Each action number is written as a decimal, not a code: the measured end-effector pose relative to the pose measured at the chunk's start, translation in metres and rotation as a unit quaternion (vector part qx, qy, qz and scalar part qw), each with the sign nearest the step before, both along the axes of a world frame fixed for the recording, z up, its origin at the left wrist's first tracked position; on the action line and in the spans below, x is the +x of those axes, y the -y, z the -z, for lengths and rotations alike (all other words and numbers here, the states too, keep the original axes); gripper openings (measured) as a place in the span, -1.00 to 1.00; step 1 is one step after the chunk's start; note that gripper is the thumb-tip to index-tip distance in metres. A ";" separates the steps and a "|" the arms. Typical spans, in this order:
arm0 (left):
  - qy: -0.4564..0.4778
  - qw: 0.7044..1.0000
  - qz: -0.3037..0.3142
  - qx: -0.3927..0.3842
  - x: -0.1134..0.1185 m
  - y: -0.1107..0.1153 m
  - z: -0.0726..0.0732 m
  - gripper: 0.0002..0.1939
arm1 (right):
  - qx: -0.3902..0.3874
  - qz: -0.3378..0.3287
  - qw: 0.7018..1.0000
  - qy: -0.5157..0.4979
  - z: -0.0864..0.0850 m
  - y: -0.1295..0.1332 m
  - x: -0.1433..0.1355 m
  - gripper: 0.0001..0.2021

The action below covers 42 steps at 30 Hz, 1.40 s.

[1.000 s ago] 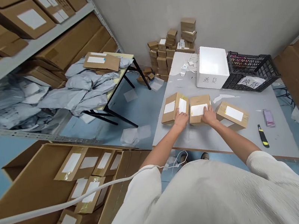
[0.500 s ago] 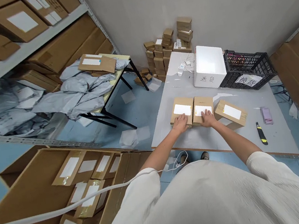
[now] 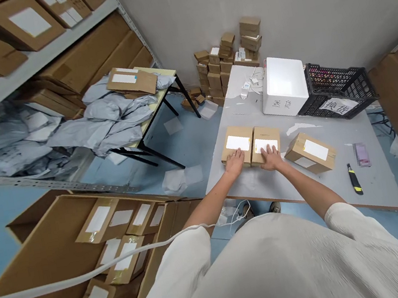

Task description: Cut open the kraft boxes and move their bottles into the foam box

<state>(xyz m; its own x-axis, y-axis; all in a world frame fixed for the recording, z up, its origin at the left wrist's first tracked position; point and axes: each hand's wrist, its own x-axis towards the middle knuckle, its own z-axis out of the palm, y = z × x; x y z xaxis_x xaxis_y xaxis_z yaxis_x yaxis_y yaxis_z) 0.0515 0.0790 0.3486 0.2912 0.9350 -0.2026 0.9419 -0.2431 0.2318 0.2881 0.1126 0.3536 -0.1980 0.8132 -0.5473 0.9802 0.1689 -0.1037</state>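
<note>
Resting: left hand (image 3: 234, 162) on the near edge of the left box (image 3: 227, 152), fingers laid out, not curled round it. Right hand (image 3: 271, 158) likewise on the right box (image 3: 268, 133), fingers spread, some over its label (image 3: 260, 145). Both boxes sit side by side on the grey desk (image 3: 265, 188), near its front edge; plain brown card, squarish tops, seam between them narrow. Left one's label (image 3: 237, 143) white, yellow patch at its right end; right one's white too, yellow at its left end. Print too small to read.

Just right: third box (image 3: 311, 152), turned at an angle, one white label on top, another on its side. Farther right, black-and-yellow knife (image 3: 355, 179); purple item (image 3: 361, 154), blurred out.

Behind: white bin (image 3: 283, 86), two handwritten Chinese characters, first unclear; black crate (image 3: 340, 89), card lettered, apparently, 换货.
</note>
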 end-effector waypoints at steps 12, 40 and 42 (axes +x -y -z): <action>0.017 0.999 -0.037 -0.027 -0.055 -0.013 0.001 -0.18 | -0.005 -0.013 1.000 -0.011 -0.007 -0.016 -0.063 0.19; 0.100 0.990 0.096 -0.033 0.266 -0.026 -0.013 -0.25 | 0.103 0.026 0.994 -0.029 -0.041 0.018 0.275 -0.17; 0.103 0.992 0.059 -0.036 0.282 -0.027 -0.008 -0.26 | 0.094 0.004 0.995 -0.033 -0.037 0.012 0.295 -0.16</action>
